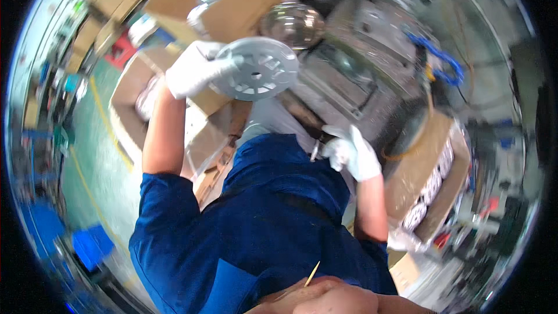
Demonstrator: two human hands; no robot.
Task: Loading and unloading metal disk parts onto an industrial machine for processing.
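My left hand [200,70], in a white glove, grips a round silver-grey metal disc [247,81] by its left edge. The disc has a small centre hole and a ring of cut-out slots, and it is held up above the left side of the machine bed. At the front edge of the machine is my right hand [353,156], also gloved in white. Its fingers are curled and slightly blurred, next to a small shiny metal piece [315,150]; whatever lies inside them is hidden. A press-like metal die block [343,75] lies ahead of both hands.
A shiny rounded metal part [292,23] stands behind the disc. An open cardboard box [244,6] at the back holds clear-wrapped discs. To the right, another carton [427,180] contains a row of slotted parts. A blue hose [444,61] coils beside the machine.
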